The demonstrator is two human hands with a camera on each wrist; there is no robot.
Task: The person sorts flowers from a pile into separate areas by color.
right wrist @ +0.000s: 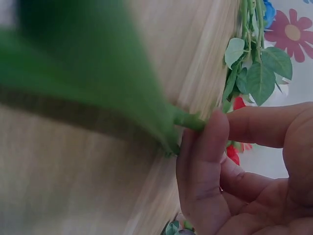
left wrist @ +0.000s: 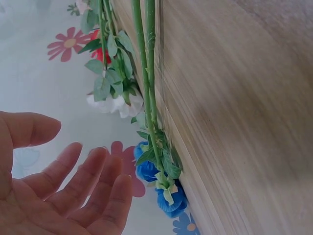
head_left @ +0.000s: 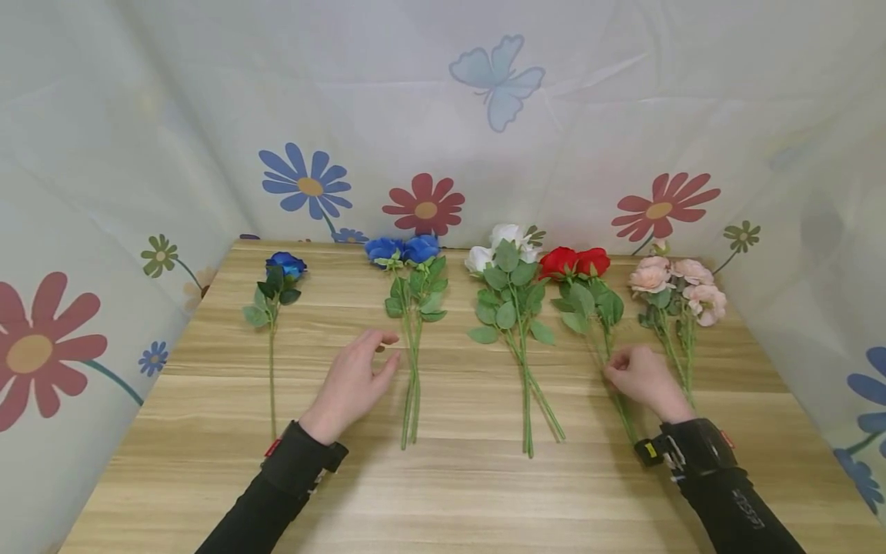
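My right hand (head_left: 645, 375) pinches the green stems of two red roses (head_left: 574, 263), which lie toward the right of the table. In the right wrist view, the thumb and fingers close on a stem (right wrist: 188, 120); its near part is blurred. My left hand (head_left: 351, 378) holds nothing, fingers loosely bent, just left of the stems of two blue roses (head_left: 403, 250). The left wrist view shows that palm (left wrist: 83, 196) apart from the blue roses' stems (left wrist: 146, 63). Farther left lies a single blue rose (head_left: 285, 265) with darker leaves.
White roses (head_left: 508, 237) with crossing stems lie between the blue pair and the red ones. Pink flowers (head_left: 681, 281) lie at the right, close to my right hand. Behind the wooden table (head_left: 457, 500) hangs a pale cloth (head_left: 346, 85) printed with flowers and a butterfly.
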